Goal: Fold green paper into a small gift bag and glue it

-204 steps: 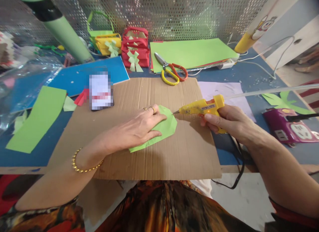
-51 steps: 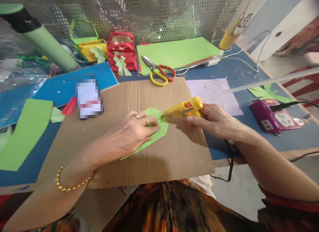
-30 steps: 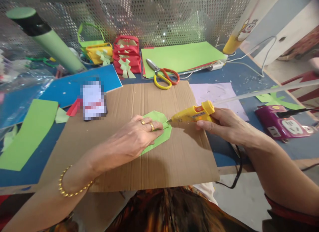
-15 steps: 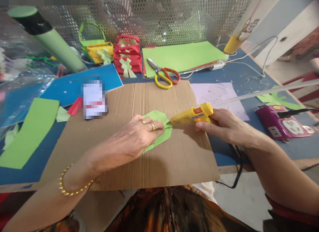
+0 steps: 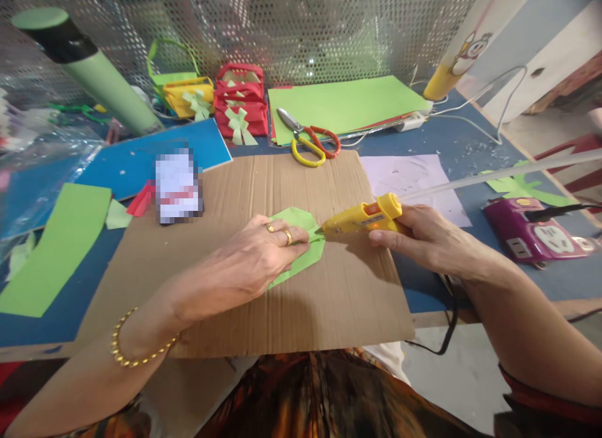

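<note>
On the cardboard sheet [image 5: 244, 181] lies a folded piece of green paper [image 5: 308, 256]. My left hand [image 5: 270, 256] bends over it from the left, fingers close together and pinching its middle fold; the fingertips are partly hidden. A yellow hot glue gun [image 5: 360, 219] is in my right hand [image 5: 423, 237], with the fingers wrapped round its handle. Its metal nozzle meets the right edge of the paper, just past my left fingertips. A long clear glue stick [image 5: 493, 173] sticks out of its rear. An orange light glows on the gun's side.
Scissors [image 5: 308, 143] lie at the cardboard's far edge, beside stacked green sheets [image 5: 348, 108]. Small red paper bags [image 5: 241, 108], a blurred phone [image 5: 177, 187] and a green bottle [image 5: 108, 80] stand or lie leftward. A purple power socket [image 5: 531, 231] sits at right, near the gun's black cord [image 5: 452, 319].
Almost nothing differs. The camera view has shifted very slightly; both hands, the glue gun and the green paper keep their places.
</note>
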A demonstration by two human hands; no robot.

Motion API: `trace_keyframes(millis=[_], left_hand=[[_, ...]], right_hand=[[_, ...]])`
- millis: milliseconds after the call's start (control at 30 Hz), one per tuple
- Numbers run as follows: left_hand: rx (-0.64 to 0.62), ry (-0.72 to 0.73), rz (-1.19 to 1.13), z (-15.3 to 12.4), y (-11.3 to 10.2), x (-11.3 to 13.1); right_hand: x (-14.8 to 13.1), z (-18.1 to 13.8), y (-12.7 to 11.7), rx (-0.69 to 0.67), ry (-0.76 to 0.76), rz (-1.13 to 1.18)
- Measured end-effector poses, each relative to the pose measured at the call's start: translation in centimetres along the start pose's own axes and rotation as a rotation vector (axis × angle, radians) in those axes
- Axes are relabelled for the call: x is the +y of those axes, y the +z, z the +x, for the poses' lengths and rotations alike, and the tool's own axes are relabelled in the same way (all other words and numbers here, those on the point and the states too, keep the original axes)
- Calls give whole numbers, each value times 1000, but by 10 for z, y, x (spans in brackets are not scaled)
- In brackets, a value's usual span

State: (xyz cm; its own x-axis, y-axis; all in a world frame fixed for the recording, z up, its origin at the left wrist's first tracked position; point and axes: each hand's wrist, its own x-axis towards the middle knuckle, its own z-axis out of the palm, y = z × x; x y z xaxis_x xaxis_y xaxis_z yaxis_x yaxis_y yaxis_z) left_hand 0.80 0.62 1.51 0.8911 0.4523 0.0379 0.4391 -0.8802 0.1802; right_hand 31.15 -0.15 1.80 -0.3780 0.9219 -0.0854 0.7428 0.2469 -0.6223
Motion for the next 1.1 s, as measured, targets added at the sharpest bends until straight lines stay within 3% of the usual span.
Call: trace_keyframes(millis=[1100], left_hand=[[8,32,66,2,-4,1]], right_hand=[[-8,0,0,69,-96,-38]])
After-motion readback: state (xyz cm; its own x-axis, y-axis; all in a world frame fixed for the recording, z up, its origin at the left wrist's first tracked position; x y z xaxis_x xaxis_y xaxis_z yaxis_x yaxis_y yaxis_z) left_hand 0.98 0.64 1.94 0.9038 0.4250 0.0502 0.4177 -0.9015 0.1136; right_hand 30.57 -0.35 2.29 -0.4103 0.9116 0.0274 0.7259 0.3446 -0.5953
